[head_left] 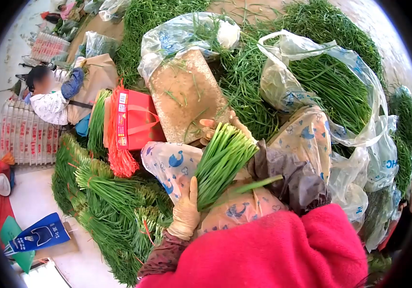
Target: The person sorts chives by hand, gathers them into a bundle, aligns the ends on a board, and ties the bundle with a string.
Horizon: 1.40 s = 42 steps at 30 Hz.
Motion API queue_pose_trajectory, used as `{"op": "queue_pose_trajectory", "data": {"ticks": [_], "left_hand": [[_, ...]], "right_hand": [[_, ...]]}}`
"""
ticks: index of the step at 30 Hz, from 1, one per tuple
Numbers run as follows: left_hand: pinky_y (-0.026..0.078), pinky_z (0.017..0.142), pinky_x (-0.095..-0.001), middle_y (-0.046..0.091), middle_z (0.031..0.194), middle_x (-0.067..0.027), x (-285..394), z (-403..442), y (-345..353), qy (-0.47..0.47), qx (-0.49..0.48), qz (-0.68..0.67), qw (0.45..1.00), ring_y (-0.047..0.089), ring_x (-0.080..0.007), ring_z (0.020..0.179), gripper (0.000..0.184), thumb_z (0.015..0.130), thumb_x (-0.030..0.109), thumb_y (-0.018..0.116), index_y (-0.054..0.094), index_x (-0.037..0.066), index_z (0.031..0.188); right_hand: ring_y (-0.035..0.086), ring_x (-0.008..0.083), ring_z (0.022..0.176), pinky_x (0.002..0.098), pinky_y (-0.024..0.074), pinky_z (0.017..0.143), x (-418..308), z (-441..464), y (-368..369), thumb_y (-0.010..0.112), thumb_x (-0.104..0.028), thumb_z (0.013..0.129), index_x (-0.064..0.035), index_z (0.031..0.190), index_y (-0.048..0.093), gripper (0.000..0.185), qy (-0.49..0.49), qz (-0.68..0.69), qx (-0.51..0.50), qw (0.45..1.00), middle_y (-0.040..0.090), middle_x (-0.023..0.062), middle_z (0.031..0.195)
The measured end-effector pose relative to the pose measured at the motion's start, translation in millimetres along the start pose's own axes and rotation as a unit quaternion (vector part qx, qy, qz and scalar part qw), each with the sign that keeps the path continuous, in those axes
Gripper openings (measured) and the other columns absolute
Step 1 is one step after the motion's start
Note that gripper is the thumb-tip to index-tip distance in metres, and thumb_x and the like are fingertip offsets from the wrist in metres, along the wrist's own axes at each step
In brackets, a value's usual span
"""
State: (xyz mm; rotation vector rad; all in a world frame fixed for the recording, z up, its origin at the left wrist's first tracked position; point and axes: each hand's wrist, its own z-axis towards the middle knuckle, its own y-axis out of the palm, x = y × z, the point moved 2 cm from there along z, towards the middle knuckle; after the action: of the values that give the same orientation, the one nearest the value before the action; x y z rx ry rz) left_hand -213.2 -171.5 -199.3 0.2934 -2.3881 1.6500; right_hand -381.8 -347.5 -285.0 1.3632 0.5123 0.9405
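Observation:
A thick bunch of garlic chives (225,161) is tilted above my lap, its pale stem ends at the upper right. My left hand (185,213), in a cream glove, grips its lower left side with the thumb up along the stalks. Behind the stem ends is my right hand (238,126), also gloved, closed around the bunch; the chives hide much of its palm. One loose thick stalk (258,184) sticks out to the right below the bunch. A patterned plastic apron (237,209) covers my lap.
A worn board (186,96) lies ahead, beside a red box (139,117) with orange ties (122,165). Tied bunches (105,192) are piled left. An open plastic bag (379,96) of chives stands right. Another person (52,103) sits at the upper left.

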Motion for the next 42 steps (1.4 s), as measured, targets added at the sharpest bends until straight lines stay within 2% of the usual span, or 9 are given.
{"op": "queue_pose_trajectory", "data": {"ticks": [4, 8, 10, 11, 14, 17, 26, 28, 42], "left_hand": [[0.048, 0.089, -0.0469, 0.039, 0.138, -0.028, 12.0, 1.7, -54.1, 0.086, -0.217, 0.103, 0.967, 0.052, -0.0471, 0.114, 0.108, 0.068, 0.029, 0.081, 0.015, 0.013, 0.152], [0.04, 0.104, -0.0452, 0.049, 0.14, -0.015, -31.3, 35.6, -109.6, 0.19, -0.208, -0.289, 0.915, 0.048, -0.0308, 0.128, 0.103, 0.063, 0.021, 0.086, 0.031, 0.017, 0.15], [0.034, 0.109, -0.0408, 0.051, 0.139, -0.0126, -14.7, 60.3, -109.6, 0.045, -0.174, -0.588, 0.788, 0.05, -0.0275, 0.124, 0.1, 0.062, 0.023, 0.088, 0.036, 0.008, 0.146], [0.033, 0.109, -0.0411, 0.048, 0.14, -0.0156, -20.3, 83.4, -97.3, 0.108, -0.215, -0.412, 0.879, 0.047, -0.0286, 0.127, 0.107, 0.062, 0.024, 0.088, 0.028, 0.004, 0.148], [0.035, 0.107, -0.0348, 0.043, 0.141, -0.0119, -14.9, 105.0, -29.3, 0.124, -0.292, -0.434, 0.843, 0.044, -0.0198, 0.127, 0.11, 0.06, 0.024, 0.091, 0.028, 0.0, 0.147], [0.038, 0.105, -0.0328, 0.055, 0.13, -0.01, 2.5, 92.9, 6.2, 0.029, -0.38, -0.6, 0.703, 0.049, -0.0185, 0.121, 0.095, 0.062, 0.018, 0.09, 0.04, -0.003, 0.139], [0.044, 0.098, -0.0327, 0.061, 0.122, -0.0091, 24.3, 59.8, 4.1, -0.047, -0.297, -0.666, 0.683, 0.057, -0.0197, 0.11, 0.081, 0.062, 0.007, 0.087, 0.048, -0.003, 0.133], [0.044, 0.098, -0.0329, 0.06, 0.122, -0.0094, 27.3, 57.9, -1.5, -0.063, -0.289, -0.681, 0.67, 0.058, -0.0201, 0.109, 0.082, 0.062, 0.006, 0.087, 0.047, -0.003, 0.133], [0.041, 0.103, -0.034, 0.055, 0.131, -0.0118, 19.5, 47.7, 5.2, -0.058, -0.283, -0.707, 0.646, 0.053, -0.0217, 0.118, 0.088, 0.063, 0.004, 0.082, 0.038, -0.002, 0.139]], "right_hand": [[0.056, 0.0263, 0.103, 0.0491, 0.0455, 0.096, -1.9, -8.5, 12.4, 0.046, -0.059, 0.093, -0.0023, 0.142, 0.037, 0.076, 0.005, -0.062, 0.052, 0.997, 0.059, 0.0059, 0.101], [0.062, 0.0278, 0.098, 0.0448, 0.0532, 0.085, -0.3, -6.2, 26.5, 0.045, -0.064, 0.091, 0.004, 0.138, 0.041, 0.083, 0.022, -0.068, 0.088, 0.994, 0.067, 0.0099, 0.092], [0.062, 0.0273, 0.097, 0.0433, 0.0514, 0.086, 1.6, -4.9, 40.5, 0.049, -0.065, 0.088, 0.0024, 0.138, 0.042, 0.084, 0.034, -0.081, 0.104, 0.991, 0.065, 0.0104, 0.098], [0.062, 0.0271, 0.095, 0.0433, 0.0512, 0.086, -0.4, -4.8, 42.6, 0.049, -0.065, 0.087, 0.0022, 0.137, 0.043, 0.084, 0.035, -0.106, 0.111, 0.987, 0.065, 0.0102, 0.097], [0.062, 0.0256, 0.092, 0.0418, 0.0513, 0.086, 7.0, -2.5, 52.7, 0.05, -0.067, 0.086, 0.0016, 0.136, 0.044, 0.085, -0.002, -0.134, 0.08, 0.988, 0.065, 0.0102, 0.095], [0.063, 0.0221, 0.089, 0.0371, 0.0522, 0.083, 4.3, -8.5, 51.8, 0.05, -0.066, 0.086, 0.0008, 0.133, 0.048, 0.081, 0.015, -0.174, 0.126, 0.977, 0.066, 0.0102, 0.095], [0.062, 0.0108, 0.085, 0.0262, 0.0495, 0.075, -51.8, -18.3, 136.4, 0.068, -0.016, 0.084, -0.0023, 0.102, 0.068, 0.022, 0.118, -0.721, 0.205, 0.651, 0.069, 0.004, 0.091], [0.064, 0.0155, 0.084, 0.0295, 0.0503, 0.075, -45.0, -10.6, 164.3, 0.073, -0.017, 0.078, -0.0053, 0.1, 0.069, 0.025, 0.204, -0.825, 0.204, 0.486, 0.068, 0.0065, 0.09], [0.065, 0.0243, 0.093, 0.0348, 0.0516, 0.082, -46.1, 4.6, 129.0, 0.071, -0.02, 0.076, -0.0097, 0.094, 0.072, 0.02, 0.053, -0.916, 0.029, 0.397, 0.067, 0.008, 0.104]]}}
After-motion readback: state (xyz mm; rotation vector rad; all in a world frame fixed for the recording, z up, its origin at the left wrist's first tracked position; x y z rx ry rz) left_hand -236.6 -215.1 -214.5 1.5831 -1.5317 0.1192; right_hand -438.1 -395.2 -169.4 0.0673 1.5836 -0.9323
